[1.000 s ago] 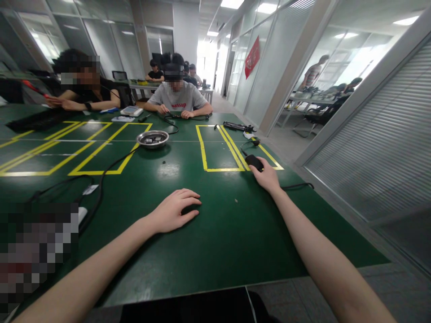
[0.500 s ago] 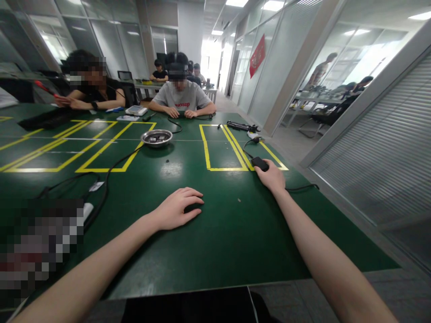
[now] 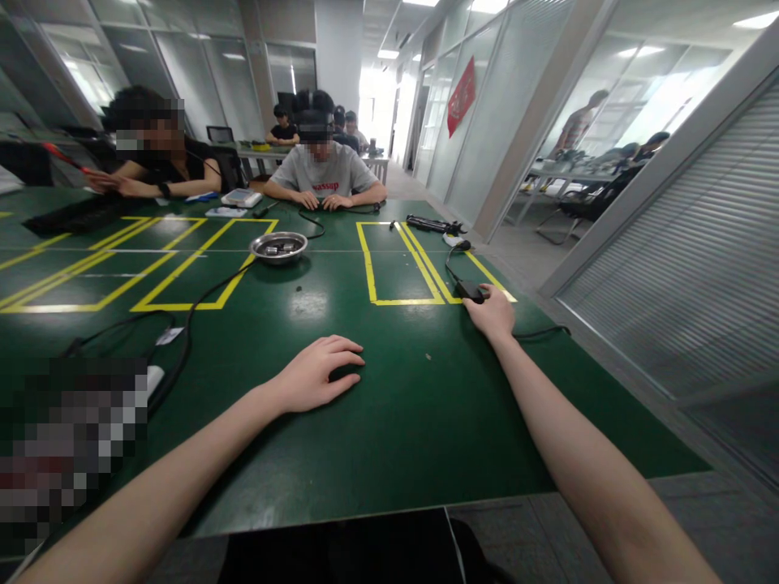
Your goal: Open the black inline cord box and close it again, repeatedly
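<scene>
On the green table my left hand rests palm down, fingers stretched and a little apart, holding nothing. Farther off at the right, my right hand grips the near side of a black power adapter. The adapter lies low, at or close to the table surface, by the yellow tape. A thin cable runs from its far end to a black plug. Another black cable extends to the right from behind my right wrist. Part of the adapter is hidden by my fingers.
A steel bowl with small metal parts stands left of centre. A black folded tripod-like item lies at the far right. Black cable crosses the left side. Two people sit across the table, one with hands on a cable.
The adapter in my right hand has gone from tilted to flatter and lower, and my fingers have shifted towards its right side. My left hand keeps its place.
</scene>
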